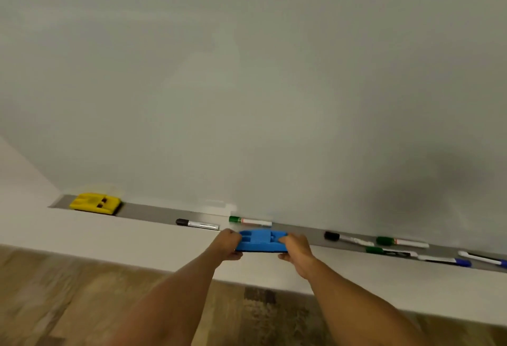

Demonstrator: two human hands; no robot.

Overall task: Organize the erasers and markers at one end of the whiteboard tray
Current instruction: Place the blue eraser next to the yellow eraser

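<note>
Hidden or cut off: the long grey metal whiteboard tray runs out of view at the right edge, and the last blue-capped white marker is clipped there.
Hard to make out: labels on the markers are blurred.
Left hand: fingers curled round the left end of the blue foam eraser.
Right hand: clamped on the eraser's right end.
Blue eraser: at the tray's front lip, mid-length.
Tray, left end: yellow foam eraser.
Tray, middle: black-capped marker, green-capped marker.
Tray, right: further black, green and blue markers, loosely scattered.
</note>
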